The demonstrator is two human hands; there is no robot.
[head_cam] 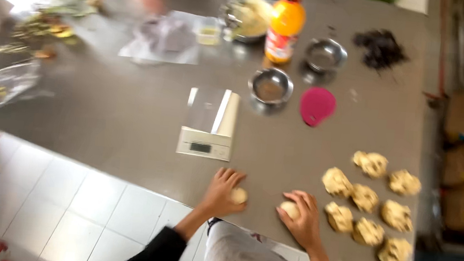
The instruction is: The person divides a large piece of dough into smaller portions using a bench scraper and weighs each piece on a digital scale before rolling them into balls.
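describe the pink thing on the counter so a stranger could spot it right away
On the grey steel counter, look behind the white kitchen scale, to its right. Beside the small steel bowl lies a flat, rounded pink scraper, the only bright pink thing among the metal bowls.

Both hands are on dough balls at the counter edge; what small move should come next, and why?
Probably keep rolling a little, then set both aside. The left hand and right hand each cup a smooth dough ball against the steel counter, while rough dough pieces wait to the right, unshaped.
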